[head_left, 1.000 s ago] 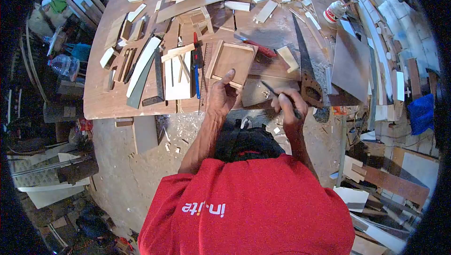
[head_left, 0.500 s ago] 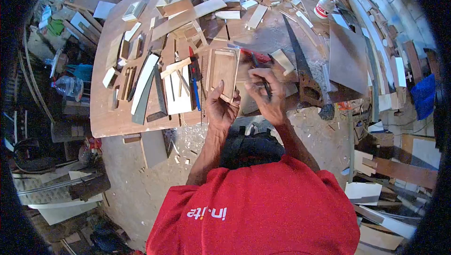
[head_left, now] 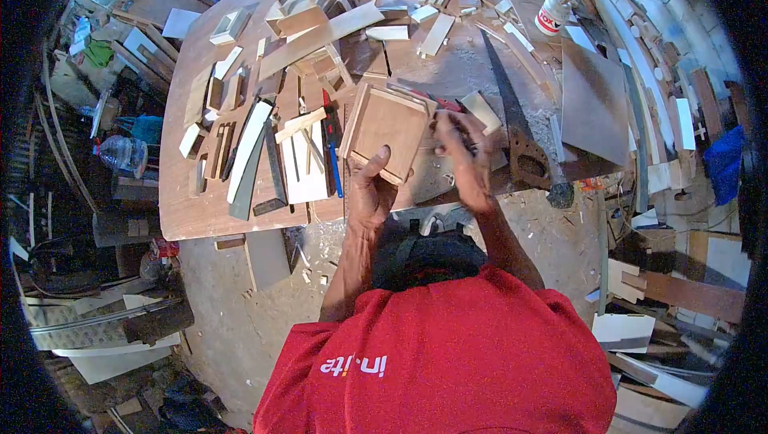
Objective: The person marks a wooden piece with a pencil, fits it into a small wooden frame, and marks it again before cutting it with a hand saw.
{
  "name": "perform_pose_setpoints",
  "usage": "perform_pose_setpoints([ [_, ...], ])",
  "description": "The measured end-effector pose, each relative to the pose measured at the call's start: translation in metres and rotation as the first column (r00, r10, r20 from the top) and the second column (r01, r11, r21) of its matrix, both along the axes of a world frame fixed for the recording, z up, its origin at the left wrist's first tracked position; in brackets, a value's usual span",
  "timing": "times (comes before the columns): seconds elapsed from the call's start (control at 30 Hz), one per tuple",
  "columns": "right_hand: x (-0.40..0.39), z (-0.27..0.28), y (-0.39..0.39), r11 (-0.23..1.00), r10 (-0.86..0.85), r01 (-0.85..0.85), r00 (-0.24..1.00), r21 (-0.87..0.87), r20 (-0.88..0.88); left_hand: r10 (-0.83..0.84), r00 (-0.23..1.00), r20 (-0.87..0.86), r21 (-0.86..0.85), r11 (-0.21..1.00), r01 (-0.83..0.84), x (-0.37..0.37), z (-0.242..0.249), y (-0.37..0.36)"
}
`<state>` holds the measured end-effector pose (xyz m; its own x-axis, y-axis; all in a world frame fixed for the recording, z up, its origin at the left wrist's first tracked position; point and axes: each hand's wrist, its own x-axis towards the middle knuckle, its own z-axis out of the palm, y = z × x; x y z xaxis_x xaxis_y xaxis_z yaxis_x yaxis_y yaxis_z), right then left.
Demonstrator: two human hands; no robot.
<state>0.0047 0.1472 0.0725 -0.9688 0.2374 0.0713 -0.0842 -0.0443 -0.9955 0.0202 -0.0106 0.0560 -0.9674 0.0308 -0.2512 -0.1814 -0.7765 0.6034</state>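
My left hand grips a shallow wooden box by its near edge, thumb over the inside. The box is tilted up and shows a flat panel with a raised rim. Just right of the box is my right hand, smeared by motion; its fingers and anything in them cannot be made out. Behind it on the table lie a red item, partly hidden, and a pale wood block. A handsaw rests farther right, its wooden handle toward me.
Wood offcuts and small box frames crowd the table's far side. Left of my hands lie a red-and-blue tool, wood strips and a white board. A white bottle and a brown panel are at right.
The box has turned so that its inner face shows wider, and its top has swung right. My right hand has moved slightly up and right and become more blurred.
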Motion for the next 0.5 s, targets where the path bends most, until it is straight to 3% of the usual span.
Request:
perform_pose_setpoints([
  [0.03,-0.002,0.001,0.009,1.0,0.002,-0.002,1.0,0.001,0.0,-0.042,0.998,-0.037,-0.11,0.993,0.038,0.0,0.002,-0.001],
  [0.1,-0.008,0.008,0.026,0.994,0.095,-0.083,0.976,-0.069,0.194,-0.083,0.995,-0.059,-0.142,0.987,0.074,-0.001,0.0,-0.003],
  [0.17,-0.011,0.024,0.032,0.994,0.075,-0.06,0.982,-0.093,0.173,-0.166,0.981,-0.102,-0.267,0.954,0.134,-0.003,-0.005,-0.005],
  [0.23,-0.012,0.055,0.042,0.93,0.189,-0.28,0.92,0.236,0.344,-0.202,0.976,-0.085,-0.333,0.929,0.164,-0.004,0.001,-0.003],
  [0.27,-0.02,0.027,0.044,0.944,0.2,-0.249,0.954,0.215,0.222,-0.236,0.97,-0.064,-0.397,0.897,0.192,-0.005,0.004,-0.002],
  [0.37,-0.028,0.017,0.045,0.904,0.179,-0.278,0.937,0.326,0.301,-0.319,0.947,-0.02,-0.431,0.858,0.28,-0.018,0.007,-0.005],
  [0.4,-0.03,0.012,0.043,0.902,0.186,-0.284,0.936,0.327,0.3,-0.33,0.941,0.079,-0.456,0.827,0.328,-0.026,0.006,-0.007],
  [0.47,-0.034,0.003,0.039,0.976,0.096,-0.146,0.956,0.163,0.278,-0.283,0.958,0.052,-0.449,0.85,0.275,-0.029,0.002,-0.001],
  [0.5,-0.037,-0.004,0.04,0.974,0.103,-0.153,0.956,0.165,0.276,-0.243,0.97,0.029,-0.439,0.868,0.231,-0.03,0.007,0.003],
])
